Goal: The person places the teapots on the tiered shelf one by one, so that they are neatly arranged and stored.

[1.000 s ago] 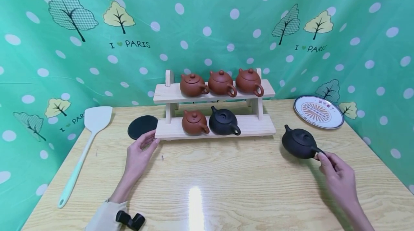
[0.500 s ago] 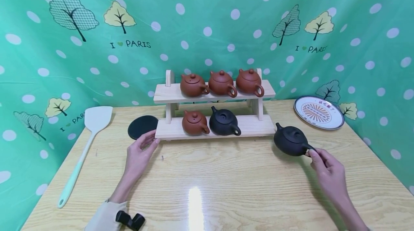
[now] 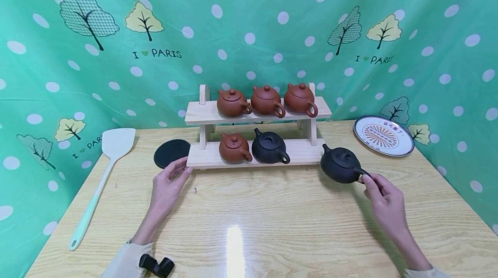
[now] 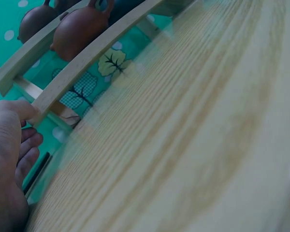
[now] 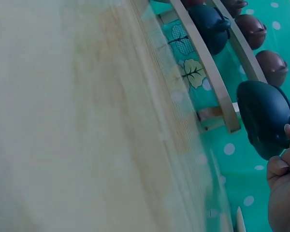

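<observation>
By its handle, my right hand [image 3: 389, 203] pinches a black teapot [image 3: 341, 165], held in the air by the lower right end of a two-tier wooden rack [image 3: 303, 157]. In the right wrist view this black teapot [image 5: 263, 116] hangs off the rack's end, its handle partly covered by the fingers. My left hand [image 3: 168, 187] grips the left end of the lower shelf; in the left wrist view the thumb [image 4: 20, 110] lies on the shelf's end. A brown teapot [image 3: 235, 147] and another black teapot [image 3: 269, 146] stand on the lower shelf. The upper shelf carries three brown teapots [image 3: 266, 100].
A black round disc [image 3: 171, 151] lies left of the rack, partly behind my left hand. Farther left is a spatula [image 3: 103, 183] with a pale green handle. A patterned plate [image 3: 404, 144] lies at the back right. A green dotted cloth [image 3: 249, 18] hangs behind the table [image 3: 288, 226].
My right hand has carried the black teapot leftward and slightly up, from near the plate to beside the rack's right end. The left hand and the rack have stayed in place.
</observation>
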A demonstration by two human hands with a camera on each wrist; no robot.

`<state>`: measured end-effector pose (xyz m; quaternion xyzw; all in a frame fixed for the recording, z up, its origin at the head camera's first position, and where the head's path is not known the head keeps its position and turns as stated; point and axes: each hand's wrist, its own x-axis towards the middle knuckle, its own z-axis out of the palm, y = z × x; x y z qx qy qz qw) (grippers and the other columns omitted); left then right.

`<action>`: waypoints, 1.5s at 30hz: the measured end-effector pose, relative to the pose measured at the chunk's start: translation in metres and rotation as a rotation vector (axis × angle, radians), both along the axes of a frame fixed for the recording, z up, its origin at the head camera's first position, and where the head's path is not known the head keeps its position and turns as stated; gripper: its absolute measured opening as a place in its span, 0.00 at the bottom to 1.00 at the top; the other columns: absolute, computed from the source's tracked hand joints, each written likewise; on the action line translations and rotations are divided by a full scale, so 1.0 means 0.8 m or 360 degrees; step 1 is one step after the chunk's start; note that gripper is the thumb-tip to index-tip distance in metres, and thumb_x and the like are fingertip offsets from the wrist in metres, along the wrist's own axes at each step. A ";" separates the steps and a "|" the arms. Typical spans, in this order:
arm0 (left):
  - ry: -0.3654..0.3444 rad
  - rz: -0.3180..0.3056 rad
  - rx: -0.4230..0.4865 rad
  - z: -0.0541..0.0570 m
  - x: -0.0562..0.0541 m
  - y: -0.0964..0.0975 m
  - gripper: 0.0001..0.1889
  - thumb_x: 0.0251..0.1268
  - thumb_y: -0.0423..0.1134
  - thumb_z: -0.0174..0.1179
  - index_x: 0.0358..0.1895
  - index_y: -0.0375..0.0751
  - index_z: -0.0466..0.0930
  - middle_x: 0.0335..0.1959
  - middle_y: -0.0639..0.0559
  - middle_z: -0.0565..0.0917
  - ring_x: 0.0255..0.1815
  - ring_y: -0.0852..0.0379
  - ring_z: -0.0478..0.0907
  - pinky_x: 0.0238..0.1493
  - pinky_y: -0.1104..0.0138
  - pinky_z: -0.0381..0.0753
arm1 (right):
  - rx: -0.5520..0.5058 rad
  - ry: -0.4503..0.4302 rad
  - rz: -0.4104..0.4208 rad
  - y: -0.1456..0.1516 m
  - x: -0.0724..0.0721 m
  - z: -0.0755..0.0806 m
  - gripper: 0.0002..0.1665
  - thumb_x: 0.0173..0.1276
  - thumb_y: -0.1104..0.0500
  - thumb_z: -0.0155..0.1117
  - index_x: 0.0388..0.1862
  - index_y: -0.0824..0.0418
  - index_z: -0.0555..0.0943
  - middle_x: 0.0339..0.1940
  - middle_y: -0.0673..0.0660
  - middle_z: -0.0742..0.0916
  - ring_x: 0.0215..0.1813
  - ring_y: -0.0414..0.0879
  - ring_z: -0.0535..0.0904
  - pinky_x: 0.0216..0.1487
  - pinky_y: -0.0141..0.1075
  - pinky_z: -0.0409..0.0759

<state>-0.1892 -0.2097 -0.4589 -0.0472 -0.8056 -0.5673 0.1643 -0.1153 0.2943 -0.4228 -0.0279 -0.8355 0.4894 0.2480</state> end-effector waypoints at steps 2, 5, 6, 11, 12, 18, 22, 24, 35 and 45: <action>-0.0001 0.0001 0.0000 0.000 0.000 0.000 0.20 0.74 0.38 0.66 0.64 0.34 0.81 0.59 0.40 0.85 0.58 0.49 0.82 0.56 0.79 0.77 | -0.0005 0.0011 0.0016 -0.003 -0.002 0.001 0.09 0.80 0.66 0.59 0.42 0.71 0.84 0.20 0.53 0.77 0.21 0.40 0.65 0.15 0.37 0.60; -0.0004 0.0007 -0.0009 -0.001 0.000 0.000 0.20 0.74 0.37 0.66 0.64 0.34 0.81 0.59 0.40 0.85 0.58 0.47 0.82 0.56 0.79 0.77 | -0.0008 0.0023 0.0047 -0.007 -0.005 0.002 0.09 0.80 0.66 0.59 0.42 0.72 0.83 0.21 0.52 0.77 0.22 0.39 0.67 0.16 0.35 0.61; -0.0005 0.0009 -0.0013 -0.001 0.000 0.000 0.20 0.74 0.37 0.66 0.64 0.33 0.81 0.59 0.40 0.85 0.58 0.47 0.82 0.56 0.79 0.77 | -0.0006 0.0028 0.0054 -0.009 -0.006 0.002 0.09 0.80 0.66 0.59 0.42 0.72 0.83 0.21 0.53 0.78 0.23 0.39 0.68 0.17 0.33 0.63; -0.0012 0.0014 -0.0017 -0.002 0.000 0.000 0.20 0.74 0.37 0.66 0.64 0.33 0.81 0.59 0.40 0.84 0.58 0.48 0.82 0.57 0.79 0.77 | 0.0012 0.0040 0.0066 -0.015 -0.011 0.004 0.10 0.81 0.65 0.58 0.41 0.71 0.84 0.24 0.54 0.81 0.27 0.39 0.73 0.23 0.28 0.68; -0.0011 0.0014 -0.0016 -0.002 0.000 0.000 0.20 0.74 0.37 0.66 0.64 0.33 0.81 0.59 0.40 0.84 0.58 0.49 0.82 0.57 0.79 0.77 | 0.0008 0.0042 0.0067 -0.016 -0.013 0.004 0.10 0.81 0.65 0.59 0.41 0.71 0.84 0.24 0.54 0.81 0.27 0.38 0.73 0.23 0.28 0.69; 0.0005 0.0010 -0.0016 -0.003 -0.002 0.000 0.19 0.74 0.36 0.66 0.63 0.32 0.81 0.58 0.39 0.85 0.55 0.62 0.82 0.56 0.79 0.78 | -0.0059 0.0068 0.0103 -0.023 -0.021 0.003 0.10 0.80 0.66 0.59 0.40 0.72 0.84 0.20 0.52 0.77 0.22 0.38 0.67 0.15 0.35 0.60; 0.0016 0.0010 -0.0023 -0.004 -0.002 0.000 0.19 0.74 0.36 0.66 0.62 0.33 0.82 0.58 0.39 0.85 0.54 0.63 0.81 0.56 0.79 0.78 | -0.0066 0.0090 0.0139 -0.027 -0.026 0.002 0.09 0.79 0.68 0.59 0.40 0.72 0.83 0.20 0.52 0.77 0.22 0.38 0.68 0.16 0.33 0.61; 0.0015 0.0013 -0.0029 -0.004 -0.002 0.000 0.19 0.74 0.36 0.66 0.62 0.33 0.82 0.58 0.40 0.85 0.55 0.61 0.82 0.56 0.79 0.78 | -0.0071 0.0097 0.0160 -0.029 -0.029 0.002 0.08 0.79 0.69 0.59 0.40 0.72 0.83 0.21 0.52 0.78 0.23 0.38 0.69 0.18 0.32 0.62; 0.0013 0.0006 -0.0042 -0.003 -0.001 -0.001 0.19 0.74 0.37 0.66 0.63 0.33 0.81 0.59 0.40 0.85 0.57 0.52 0.82 0.57 0.79 0.77 | -0.0139 0.0087 0.0198 -0.042 -0.041 0.001 0.09 0.79 0.68 0.59 0.41 0.73 0.84 0.23 0.51 0.80 0.25 0.37 0.72 0.23 0.26 0.68; 0.0001 0.0010 -0.0034 -0.002 -0.001 -0.001 0.19 0.74 0.37 0.66 0.63 0.33 0.81 0.59 0.40 0.85 0.55 0.61 0.82 0.56 0.79 0.77 | -0.0135 0.0074 0.0202 -0.049 -0.048 -0.001 0.09 0.79 0.68 0.59 0.41 0.71 0.85 0.22 0.53 0.79 0.24 0.38 0.70 0.19 0.31 0.64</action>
